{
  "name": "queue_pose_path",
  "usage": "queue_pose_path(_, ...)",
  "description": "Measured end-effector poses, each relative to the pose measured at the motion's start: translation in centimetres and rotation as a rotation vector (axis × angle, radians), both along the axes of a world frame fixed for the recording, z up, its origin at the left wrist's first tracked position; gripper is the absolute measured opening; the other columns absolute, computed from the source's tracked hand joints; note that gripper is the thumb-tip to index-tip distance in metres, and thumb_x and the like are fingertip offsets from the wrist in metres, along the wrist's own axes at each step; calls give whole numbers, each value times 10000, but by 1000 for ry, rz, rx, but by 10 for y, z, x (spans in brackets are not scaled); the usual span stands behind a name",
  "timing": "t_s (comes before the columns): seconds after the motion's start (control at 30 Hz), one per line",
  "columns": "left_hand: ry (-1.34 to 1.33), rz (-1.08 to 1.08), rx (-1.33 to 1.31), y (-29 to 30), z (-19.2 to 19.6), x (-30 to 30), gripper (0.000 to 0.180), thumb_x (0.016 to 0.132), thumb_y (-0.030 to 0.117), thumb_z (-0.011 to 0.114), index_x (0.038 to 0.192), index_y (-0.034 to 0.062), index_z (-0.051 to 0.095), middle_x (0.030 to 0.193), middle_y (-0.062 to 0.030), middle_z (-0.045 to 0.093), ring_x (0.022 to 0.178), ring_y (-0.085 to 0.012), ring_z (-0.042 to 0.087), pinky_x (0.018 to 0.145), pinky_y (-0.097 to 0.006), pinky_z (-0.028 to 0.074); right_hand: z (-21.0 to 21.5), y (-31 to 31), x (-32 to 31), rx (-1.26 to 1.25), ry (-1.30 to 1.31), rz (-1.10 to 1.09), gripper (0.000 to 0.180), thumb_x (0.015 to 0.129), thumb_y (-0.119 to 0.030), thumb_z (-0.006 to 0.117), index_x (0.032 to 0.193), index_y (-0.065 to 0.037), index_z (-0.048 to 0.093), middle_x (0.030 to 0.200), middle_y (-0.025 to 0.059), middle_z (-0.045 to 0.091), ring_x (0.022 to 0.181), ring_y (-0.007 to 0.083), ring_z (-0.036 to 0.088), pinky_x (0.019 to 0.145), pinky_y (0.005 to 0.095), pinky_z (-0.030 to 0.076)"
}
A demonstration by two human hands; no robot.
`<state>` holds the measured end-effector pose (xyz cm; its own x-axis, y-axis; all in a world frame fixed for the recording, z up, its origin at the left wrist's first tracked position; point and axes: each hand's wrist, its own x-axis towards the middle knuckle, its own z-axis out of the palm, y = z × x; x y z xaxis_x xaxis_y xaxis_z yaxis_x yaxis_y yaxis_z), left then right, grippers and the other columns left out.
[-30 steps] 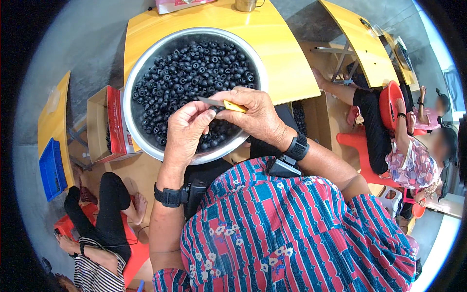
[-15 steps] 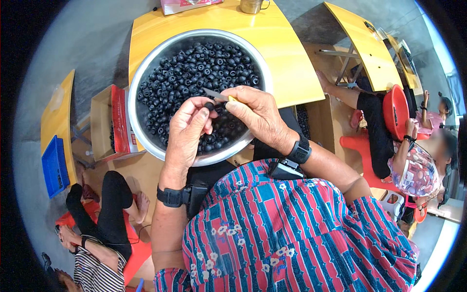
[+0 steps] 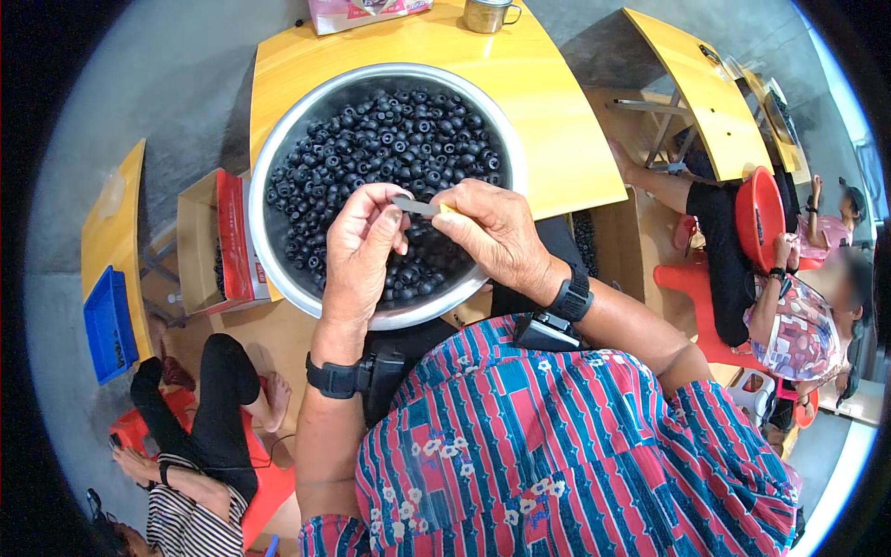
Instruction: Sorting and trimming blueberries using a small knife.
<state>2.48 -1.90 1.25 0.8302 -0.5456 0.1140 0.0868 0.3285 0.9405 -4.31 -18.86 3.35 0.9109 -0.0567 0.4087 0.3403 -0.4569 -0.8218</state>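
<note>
Closest in, the patterned shirt (image 3: pixel 548 436) fills the lower part of the view, and both forearms reach up from it, straps on the wrists. Over the near half of a wide metal bowl (image 3: pixel 394 320), the right hand (image 3: pixel 501 227) is clamped on the yellow handle of a small knife (image 3: pixel 418 206), its blade pointing left. The left hand (image 3: pixel 365 246) meets it there, thumb and forefinger drawn in close at the blade's tip; the blade and fingers cover the spot, so I cannot tell whether they are clamped on a piece.

Judging by this pose, the step in hand is close knife work on a single piece. A next move from here calls for a steady left pinch and small turns of the right wrist — with the left thumb clear of the edge.

Beneath the hands, dark round pieces (image 3: pixel 371 153) lie heaped in the bowl, many showing a ringed end. The bowl overlaps the near edge of a yellow table (image 3: pixel 548 121); at its far side are a metal mug (image 3: pixel 487 16) and a pink-and-white package (image 3: pixel 367 13).

Farther off, to the left is a blue tray (image 3: pixel 109 320) — and to the right, a seated co-worker has a red basin (image 3: pixel 754 218).
</note>
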Motion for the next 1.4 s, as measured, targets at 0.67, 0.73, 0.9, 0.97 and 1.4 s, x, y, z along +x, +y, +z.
queue_pose_path(0.67,6,-70,-50,3,8,-5,244,991,271,487,1031,34,528,793,16,489,687,-43,443,637,-202,422,2,6,0,-240,-29,-24,199,845,-278,644,846,-80,631,720,107,567,707,294,589,608,393,477)
queue_pose_path(0.73,27,-73,-50,3,9,-6,240,994,265,480,1033,32,526,786,16,484,685,-41,438,639,-203,424,2,6,0,-228,-20,-27,200,843,-277,647,849,-77,631,715,107,566,707,295,589,610,395,478)
queue_pose_path(0.9,23,-85,-52,3,9,-5,240,995,264,478,1031,32,526,787,15,479,686,-40,434,636,-206,426,1,5,0,-249,-22,-32,200,842,-273,648,851,-73,632,713,107,566,706,295,588,611,398,478)
queue_pose_path(0.97,22,-91,-53,3,8,-5,240,995,264,477,1031,32,526,786,16,476,685,-40,430,635,-208,427,0,5,1,-257,-32,-32,199,841,-271,649,852,-73,632,713,107,567,705,294,588,610,399,478)
queue_pose_path(1.4,153,-63,-91,0,9,-8,175,987,189,489,1054,32,525,800,12,487,688,-43,432,655,-222,447,1,1,1,-86,14,-79,217,845,-245,657,847,-31,624,739,138,584,714,322,590,626,387,472)
